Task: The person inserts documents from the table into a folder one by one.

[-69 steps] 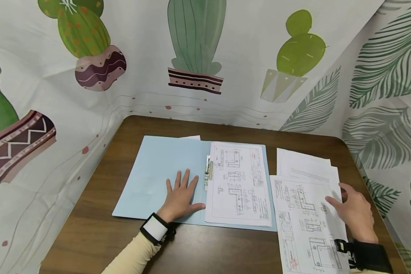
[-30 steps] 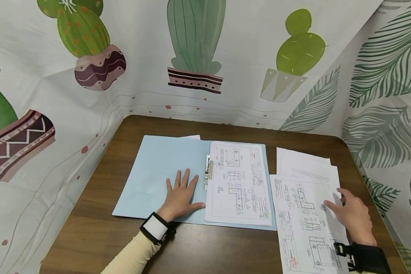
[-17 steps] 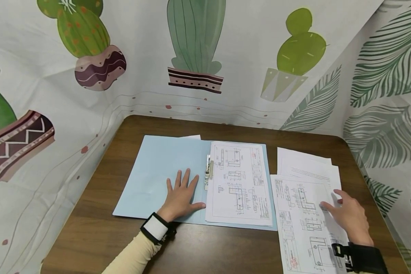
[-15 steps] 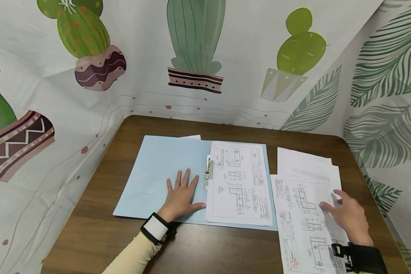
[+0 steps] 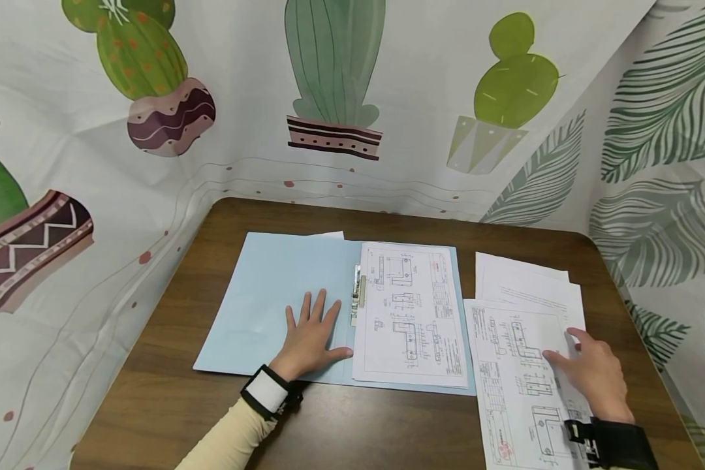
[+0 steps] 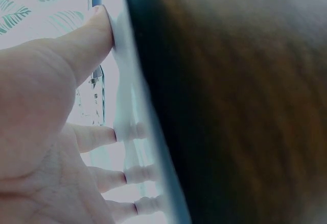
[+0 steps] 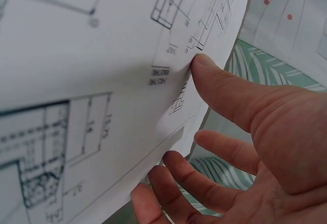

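1. Worktop (image 5: 388, 427): brown, wood-grained; carries the folder and all papers.
2. Folder (image 5: 270, 281): light blue, lies open and flat at the middle of the worktop. A metal clip (image 5: 359, 297) sits along the spine.
3. Filed sheets (image 5: 420, 313): a stack on the folder's right half, beside the clip. The top sheet bears technical line drawings and a small red stamp.
4. Left hand (image 5: 307, 339): palm down on the folder's left half, fingers spread wide, holding nothing. The thumb points right and reaches the near left edge of the filed sheets.
5. Loose drawing (image 5: 508, 385): lies right of the folder, along its right edge, and overlaps the other papers (image 5: 531, 287) on their near side.
6. Right hand (image 5: 593, 375): at the right side of the loose drawing. Thumb and index finger stand wide apart, with the other fingers loosely bent near the paper's edge. Firm contact cannot be told.
7. White sheet (image 5: 331, 235): one corner shows beyond the folder's far edge.
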Demonstrator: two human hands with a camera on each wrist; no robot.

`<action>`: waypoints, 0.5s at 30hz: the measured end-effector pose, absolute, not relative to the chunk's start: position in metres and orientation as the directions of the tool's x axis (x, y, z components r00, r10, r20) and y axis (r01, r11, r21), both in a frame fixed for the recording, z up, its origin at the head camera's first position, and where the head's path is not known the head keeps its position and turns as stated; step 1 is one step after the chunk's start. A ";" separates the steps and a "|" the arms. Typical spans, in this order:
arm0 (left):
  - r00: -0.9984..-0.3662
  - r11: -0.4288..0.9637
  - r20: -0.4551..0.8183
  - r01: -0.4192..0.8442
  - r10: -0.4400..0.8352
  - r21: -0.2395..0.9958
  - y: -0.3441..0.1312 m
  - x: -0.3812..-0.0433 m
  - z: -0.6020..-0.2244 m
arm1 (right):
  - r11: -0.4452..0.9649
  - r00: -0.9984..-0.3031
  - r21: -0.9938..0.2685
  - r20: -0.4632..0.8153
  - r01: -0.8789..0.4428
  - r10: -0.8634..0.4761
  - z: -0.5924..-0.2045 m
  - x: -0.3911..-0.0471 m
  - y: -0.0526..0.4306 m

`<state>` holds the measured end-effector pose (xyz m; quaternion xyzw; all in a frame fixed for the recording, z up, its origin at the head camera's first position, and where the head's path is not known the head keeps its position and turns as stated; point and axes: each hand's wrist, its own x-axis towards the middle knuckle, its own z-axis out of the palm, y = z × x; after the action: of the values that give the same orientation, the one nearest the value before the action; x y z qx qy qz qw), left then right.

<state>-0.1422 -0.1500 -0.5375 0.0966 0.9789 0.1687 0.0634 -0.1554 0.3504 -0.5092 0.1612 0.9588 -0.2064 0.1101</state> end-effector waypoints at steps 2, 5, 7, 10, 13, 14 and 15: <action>-0.973 0.924 -0.092 0.167 0.210 0.343 -0.150 -0.142 -0.538 | 0.862 -0.922 -0.357 -0.280 0.360 0.269 -0.510 -0.155 0.349; -0.973 0.925 -0.091 0.168 0.210 0.341 -0.150 -0.142 -0.538 | 0.858 -0.920 -0.360 -0.280 0.366 0.275 -0.510 -0.155 0.347; -0.974 0.925 -0.088 0.169 0.211 0.341 -0.150 -0.142 -0.539 | 0.857 -0.921 -0.364 -0.277 0.365 0.275 -0.510 -0.155 0.346; -0.973 0.925 -0.089 0.169 0.211 0.339 -0.150 -0.142 -0.539 | 0.856 -0.923 -0.371 -0.274 0.360 0.270 -0.510 -0.155 0.345; -0.973 0.925 -0.090 0.168 0.210 0.340 -0.150 -0.142 -0.539 | 0.856 -0.926 -0.378 -0.273 0.353 0.262 -0.510 -0.154 0.346; -0.973 0.926 -0.091 0.168 0.210 0.339 -0.150 -0.142 -0.539 | 0.856 -0.927 -0.381 -0.272 0.350 0.258 -0.510 -0.154 0.347; -0.974 0.926 -0.091 0.168 0.210 0.338 -0.150 -0.142 -0.539 | 0.856 -0.928 -0.382 -0.271 0.349 0.257 -0.510 -0.155 0.347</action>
<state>-0.1422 -0.1504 -0.5392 0.0963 0.9793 0.1664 0.0628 -0.1547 0.3468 -0.5104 0.1580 0.9575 -0.2168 0.1058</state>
